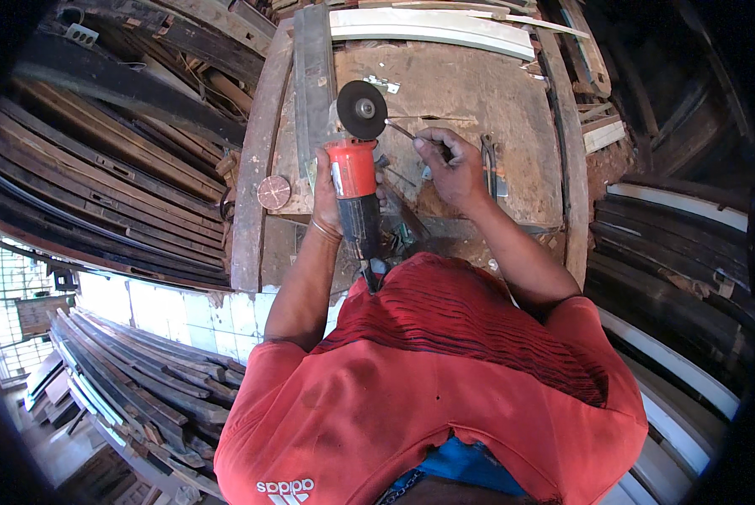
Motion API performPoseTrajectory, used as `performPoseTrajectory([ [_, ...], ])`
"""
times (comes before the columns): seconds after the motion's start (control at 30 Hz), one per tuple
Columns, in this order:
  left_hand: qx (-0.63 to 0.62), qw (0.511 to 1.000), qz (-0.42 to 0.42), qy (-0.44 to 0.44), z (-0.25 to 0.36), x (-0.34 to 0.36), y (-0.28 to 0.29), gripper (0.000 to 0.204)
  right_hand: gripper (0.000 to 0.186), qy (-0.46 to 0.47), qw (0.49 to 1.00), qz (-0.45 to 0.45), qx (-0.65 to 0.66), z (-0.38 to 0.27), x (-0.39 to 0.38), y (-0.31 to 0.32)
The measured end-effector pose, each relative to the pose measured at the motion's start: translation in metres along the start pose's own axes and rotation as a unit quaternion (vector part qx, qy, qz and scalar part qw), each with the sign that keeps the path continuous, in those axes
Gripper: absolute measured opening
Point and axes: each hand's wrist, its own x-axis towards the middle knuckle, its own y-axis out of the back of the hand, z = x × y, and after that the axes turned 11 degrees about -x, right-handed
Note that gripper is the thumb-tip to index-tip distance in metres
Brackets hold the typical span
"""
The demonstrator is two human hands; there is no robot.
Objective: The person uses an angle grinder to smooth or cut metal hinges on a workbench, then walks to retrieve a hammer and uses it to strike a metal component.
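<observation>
Gripping a red-and-black angle grinder (pixel 354 172) in the left hand (pixel 325 192), curling fingers around both sides of its body; pointing its rear end back toward the red shirt (pixel 445 370); holding its dark cutting disc (pixel 356 94) just beyond the left hand, above the wooden surface (pixel 512 101); pinching a thin rod (pixel 402 130) narrowly between thumb and fingers of the right hand (pixel 455 168); slanting it leftward out of the right hand, tip right at the disc's rim, touching or just short being impossible to tell; having a pliers-like tool (pixel 488 156) just right of the right hand, on the surface; having a copper-coloured round piece (pixel 274 192) near the left hand, on its left; facing a white board (pixel 432 29) well beyond both hands; seeing a dark plank (pixel 313 84) beyond the left hand, and stacked timber (pixel 108 177) well out to its left.
</observation>
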Motion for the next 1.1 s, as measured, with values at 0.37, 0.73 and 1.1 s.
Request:
performPoseTrajectory([
  [0.37, -0.014, 1.0, -0.009, -0.007, 0.0, 0.0, -0.015, 0.089, 0.026, -0.015, 1.0, 0.005, -0.006, 0.002, 0.004, 0.0],
  [0.73, 0.018, 0.999, -0.033, -0.011, 0.0, 0.009, -0.019, 0.088, 0.025, -0.048, 0.999, -0.006, -0.008, 0.009, 0.011, 0.001],
  [1.1, 0.016, 0.999, -0.032, -0.011, 0.002, 0.013, -0.019, 0.087, 0.023, -0.056, 0.998, -0.015, -0.04, 0.01, 0.011, 0.005],
])
